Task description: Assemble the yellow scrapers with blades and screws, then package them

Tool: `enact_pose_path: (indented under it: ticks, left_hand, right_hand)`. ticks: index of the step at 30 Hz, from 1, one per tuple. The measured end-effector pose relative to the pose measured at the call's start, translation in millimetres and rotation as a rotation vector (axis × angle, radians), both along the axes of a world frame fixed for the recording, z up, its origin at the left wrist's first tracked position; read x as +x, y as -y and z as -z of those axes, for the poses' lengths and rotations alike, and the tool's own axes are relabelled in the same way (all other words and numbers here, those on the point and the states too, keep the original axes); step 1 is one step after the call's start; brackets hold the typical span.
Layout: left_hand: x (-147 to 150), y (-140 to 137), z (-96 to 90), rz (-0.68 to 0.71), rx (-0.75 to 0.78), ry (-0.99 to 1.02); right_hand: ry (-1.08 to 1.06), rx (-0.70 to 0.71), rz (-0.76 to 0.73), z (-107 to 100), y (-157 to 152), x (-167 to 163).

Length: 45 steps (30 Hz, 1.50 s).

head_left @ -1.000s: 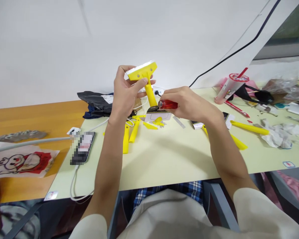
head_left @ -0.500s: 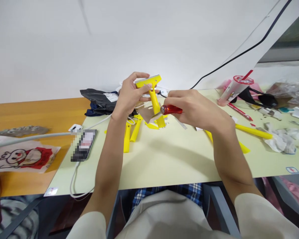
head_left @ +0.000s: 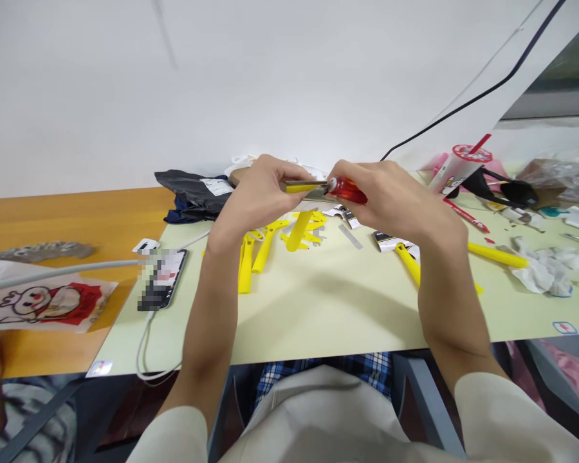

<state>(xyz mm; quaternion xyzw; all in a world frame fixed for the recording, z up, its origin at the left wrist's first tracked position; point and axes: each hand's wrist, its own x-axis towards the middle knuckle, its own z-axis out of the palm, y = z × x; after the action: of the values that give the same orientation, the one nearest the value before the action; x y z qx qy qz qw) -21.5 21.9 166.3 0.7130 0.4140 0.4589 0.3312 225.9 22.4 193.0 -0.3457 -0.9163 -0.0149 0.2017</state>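
Observation:
My left hand [head_left: 265, 193] is closed around the head of a yellow scraper [head_left: 296, 188], held up above the table with its metal edge on top. Its handle seems to slant down toward me, partly hidden below the fingers. In my right hand [head_left: 383, 193] is a putty knife with a see-through red handle [head_left: 350, 190]. The knife's metal blade [head_left: 317, 192] reaches left to the scraper head and seems to touch it; my fingers hide the exact contact. Beneath my hands lie more yellow scrapers [head_left: 266, 247], small yellow pieces [head_left: 313, 238] and a thin metal blade strip [head_left: 350, 236].
A phone [head_left: 163, 280] with a white cable lies left, near a black plastic bag [head_left: 193, 193]. On the right are a yellow scraper handle [head_left: 408, 262], a drink cup with a red straw [head_left: 456, 170], a red pen-like stick [head_left: 466, 215] and crumpled tissue [head_left: 543, 270].
My left hand has tipped the scraper so its head now shows edge-on. My right hand has moved up, bringing the putty knife's blade from beside the handle to the scraper head.

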Motion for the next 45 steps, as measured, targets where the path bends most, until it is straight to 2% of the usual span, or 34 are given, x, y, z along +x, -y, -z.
enact_pose_path:
  ticks: [3, 6, 12, 19, 23, 28, 31, 34, 39, 41, 45]
  left_hand:
    - [0, -2, 2.4, -0.016, -0.018, 0.128]
    - [-1, -7, 4.1, -0.064, 0.026, 0.225]
    - [3, -4, 0.3, 0.051, -0.134, 0.239]
    - [14, 4, -2.7, 0.062, -0.062, 0.286]
    - [14, 0, -0.4, 0.064, -0.126, 0.346]
    - [19, -9, 8.2, 0.136, -0.227, 0.377]
    - [22, -14, 14.6, 0.201, -0.275, 0.366]
    - [20, -15, 16.9, 0.250, -0.264, 0.272]
    - [9, -14, 13.1, 0.230, -0.194, 0.099]
    - [5, -15, 11.6, 0.232, -0.184, 0.077]
    - [0, -15, 10.5, 0.300, -0.269, 0.108]
  right_hand:
    - [-0.009, -0.057, -0.019, 1, -7, 0]
    - [-0.108, 0.006, 0.013, 0, -10, 4]
    - [-0.250, 0.048, 0.160, -6, -4, 14]
    - [-0.291, -0.026, 0.167, -10, 4, 11]
    - [-0.318, -0.048, 0.163, -9, -1, 11]
    - [-0.378, -0.035, 0.222, -9, -9, 15]
    - [-0.395, -0.046, 0.259, -10, -14, 20]
    - [-0.360, -0.030, 0.249, -9, -18, 25]
    - [-0.304, -0.027, 0.200, -5, -23, 33]
    - [-0.286, -0.045, 0.190, -3, -25, 35]
    - [-0.256, -0.067, 0.153, 0, -29, 35]
